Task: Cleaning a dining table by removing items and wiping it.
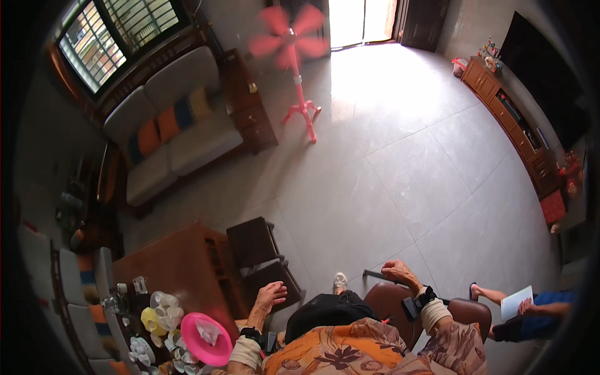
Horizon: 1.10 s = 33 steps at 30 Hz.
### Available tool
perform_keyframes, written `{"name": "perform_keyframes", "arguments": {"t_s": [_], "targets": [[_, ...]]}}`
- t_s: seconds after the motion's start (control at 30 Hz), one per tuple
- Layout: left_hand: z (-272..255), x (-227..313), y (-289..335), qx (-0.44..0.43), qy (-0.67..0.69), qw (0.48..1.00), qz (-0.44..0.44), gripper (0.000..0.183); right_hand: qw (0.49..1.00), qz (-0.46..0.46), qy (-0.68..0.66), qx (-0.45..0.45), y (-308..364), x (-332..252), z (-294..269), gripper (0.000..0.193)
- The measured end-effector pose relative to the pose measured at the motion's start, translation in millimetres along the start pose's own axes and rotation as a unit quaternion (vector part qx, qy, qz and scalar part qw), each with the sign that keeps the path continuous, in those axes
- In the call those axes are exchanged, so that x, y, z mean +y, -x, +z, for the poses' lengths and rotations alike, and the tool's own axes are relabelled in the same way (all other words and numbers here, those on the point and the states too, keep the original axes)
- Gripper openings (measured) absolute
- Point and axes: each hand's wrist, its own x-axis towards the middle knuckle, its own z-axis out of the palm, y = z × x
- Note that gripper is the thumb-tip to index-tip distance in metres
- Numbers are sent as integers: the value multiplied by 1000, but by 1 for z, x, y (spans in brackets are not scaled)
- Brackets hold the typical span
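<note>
Orange-and-brown leaf-print top [340,350], bunched cream cuffs [435,315], black wrist straps [427,296], pale shoe [340,282]

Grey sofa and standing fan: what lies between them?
The head view shows a wooden drawer cabinet, then grey floor, between the sofa and the fan.

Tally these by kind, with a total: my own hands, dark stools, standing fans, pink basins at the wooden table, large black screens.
Your own hands (left hand, right hand): 2
Dark stools: 2
Standing fan: 1
Pink basin: 1
Large black screen: 1
Total: 7
</note>
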Motion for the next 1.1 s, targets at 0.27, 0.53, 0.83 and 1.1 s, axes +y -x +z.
{"name": "perform_keyframes", "arguments": {"t_s": [0.27, 0.53, 0.83, 1.1], "targets": [[24, 55, -68, 14, -14, 1000, -16, 32, 998, 3, 30, -58, -79, -6, -32, 21], [50, 138, -159, 17, 3, 1000, -22, 26, 996, 3, 72, -52, -122, -64, -96, 25], [201, 269, -252, -69, -79, 993, 51, 33, 995, 87, -50, 0, -141, -45, -193, 27], [307, 318, -302, 6, -50, 998, 26, 30, 993, 65, -87, 46, -215, -60, -377, 26]]}}
